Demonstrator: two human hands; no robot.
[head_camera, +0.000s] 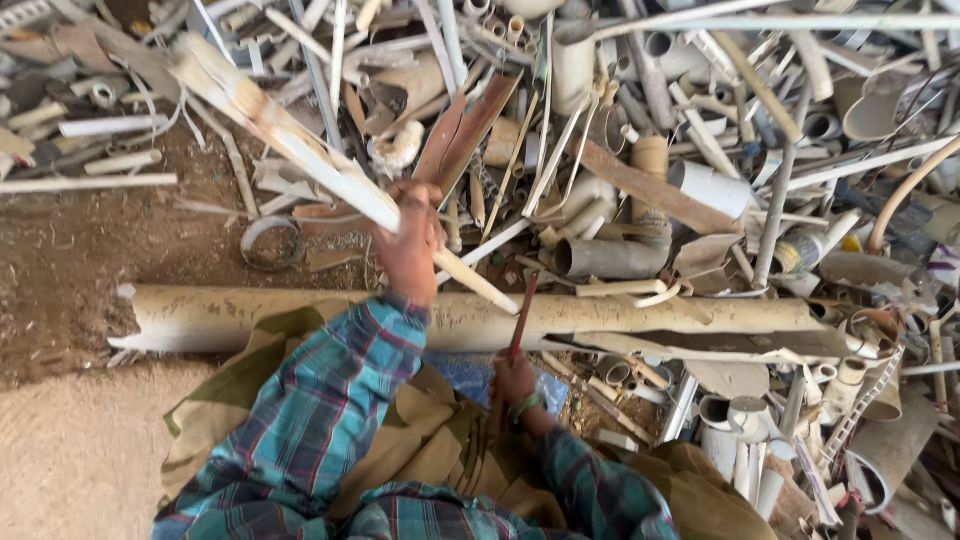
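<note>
Head view: the left hand (408, 240) is clamped on a long split white pipe strip (300, 140), slanting above the big beige pipe (480, 318). The right hand (514, 380) grips a reddish tool (522, 315) against that pipe. A strike could glance toward the fingers; loose scrap beyond the pipe may shift.

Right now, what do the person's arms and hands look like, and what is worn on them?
Both arms wear long plaid sleeves, teal and blue with red lines. The left hand is bare past its cuff. The right hand is bare too, with a green band around the wrist.

Long cracked white plastic strip (300, 140) slants over big pipe (620, 318).
</note>
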